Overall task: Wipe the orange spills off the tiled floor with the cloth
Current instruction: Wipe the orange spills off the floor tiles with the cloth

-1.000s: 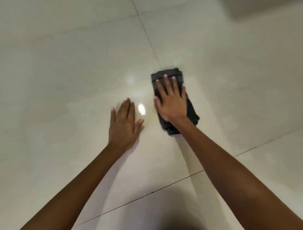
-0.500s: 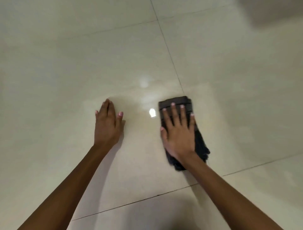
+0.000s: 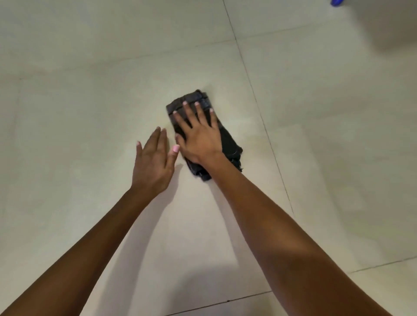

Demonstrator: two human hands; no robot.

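A folded dark grey cloth [image 3: 230, 144] lies flat on the cream tiled floor [image 3: 90, 117] near the middle of the view. My right hand [image 3: 198, 133] presses on top of it with straight, spread fingers. My left hand [image 3: 153, 162] is flat just left of the cloth, fingers straight, thumb close to my right thumb; whether it touches the floor is unclear. A faint yellowish smear [image 3: 250, 126] shows on the tile to the right of the cloth. No clear orange spill is visible.
Dark grout lines cross the floor, one running down the right side [image 3: 264, 126]. A small blue object [image 3: 336, 2] peeks in at the top right edge, beside a soft grey shadow.
My right hand has pushed the cloth forward, away from me. My left hand moved right and now sits close beside the cloth. The bright light reflection on the tile is gone from view.
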